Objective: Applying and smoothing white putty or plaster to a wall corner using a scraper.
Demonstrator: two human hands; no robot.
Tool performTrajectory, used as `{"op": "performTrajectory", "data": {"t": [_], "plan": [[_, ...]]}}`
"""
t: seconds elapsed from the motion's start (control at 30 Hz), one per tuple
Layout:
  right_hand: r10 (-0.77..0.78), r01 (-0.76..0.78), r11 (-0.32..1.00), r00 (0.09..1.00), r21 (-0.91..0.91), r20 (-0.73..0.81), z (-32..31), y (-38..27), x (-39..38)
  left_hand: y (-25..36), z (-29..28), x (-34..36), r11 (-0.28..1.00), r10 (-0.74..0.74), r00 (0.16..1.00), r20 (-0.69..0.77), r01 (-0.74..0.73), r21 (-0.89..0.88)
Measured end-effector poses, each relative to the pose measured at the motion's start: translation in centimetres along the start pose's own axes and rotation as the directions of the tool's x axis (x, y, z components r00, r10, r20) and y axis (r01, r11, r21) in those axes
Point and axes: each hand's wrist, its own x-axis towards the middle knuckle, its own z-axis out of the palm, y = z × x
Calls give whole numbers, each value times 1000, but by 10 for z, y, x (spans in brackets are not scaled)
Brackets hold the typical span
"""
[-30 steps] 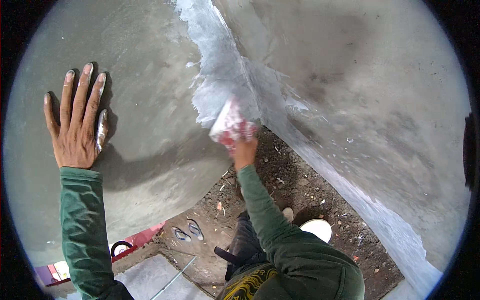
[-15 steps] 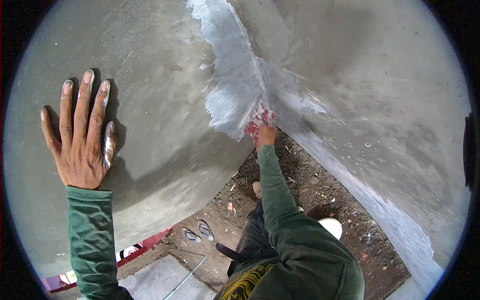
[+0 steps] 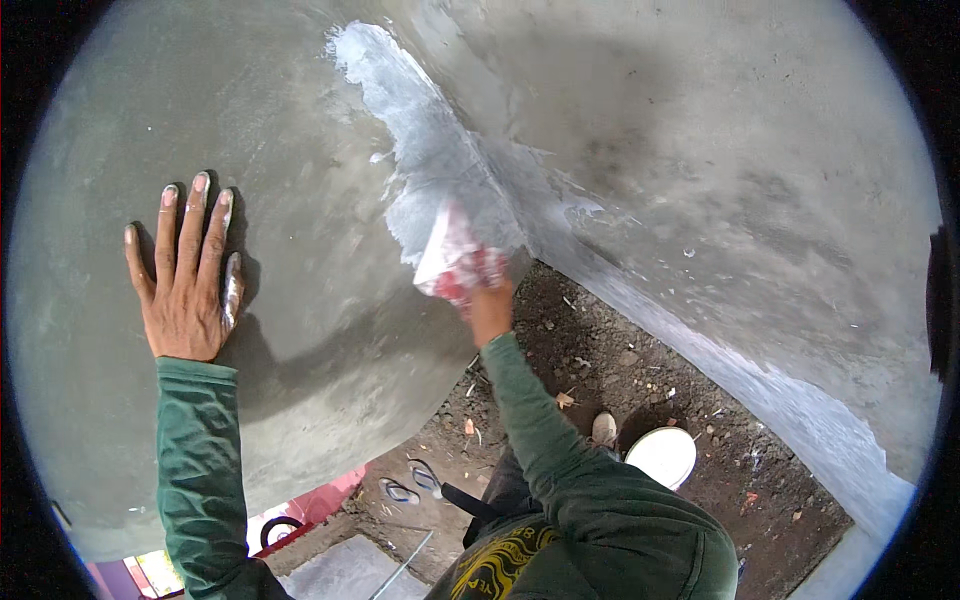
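Observation:
My left hand (image 3: 187, 300) lies flat on the grey plastered wall (image 3: 290, 230), fingers spread and whitish smears on the thumb and fingertips. My right hand (image 3: 492, 310) is closed on a red-and-white smeared piece (image 3: 460, 262), blurred by motion. It has a pointed white end, and I cannot make out its exact kind. That piece is over the lower end of a pale whitish coating (image 3: 420, 130), which runs down the corner between two walls. The fingers of my right hand are partly hidden behind the piece.
The wall on the right (image 3: 740, 170) carries a pale band (image 3: 740, 375) along its foot. Below lies rough soil (image 3: 590, 330) with stones and scraps. A round white bucket (image 3: 662, 458) stands beside my foot. Sandals (image 3: 410, 484) and a light slab (image 3: 355, 570) are lower left.
My right hand and the red-and-white piece have moved left, away from the corner, onto the left wall. My left hand stays flat on the wall while the view has shifted.

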Motion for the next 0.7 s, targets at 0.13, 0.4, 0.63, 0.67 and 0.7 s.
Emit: {"op": "performTrajectory", "data": {"t": [0.13,0.4,0.63,0.67,0.7], "plan": [[129,-157,986,932,-55,-339,-72,17,81,8,-9,12,999,-14,999,-30,13,-44],[-324,222,827,939,-517,-115,22,-33,76,-2,-6,-2,998,-66,995,79,65,13],[-397,522,556,850,-646,346,94,-87,-22,7,-2,7,998,-34,998,61,37,-49],[-410,533,547,843,-646,348,85,-85,-23,9,-3,8,997,-39,996,84,43,-58],[-435,579,604,815,-548,382,75,-78,-20,13,-5,10,995,-46,996,80,52,-84]]}}
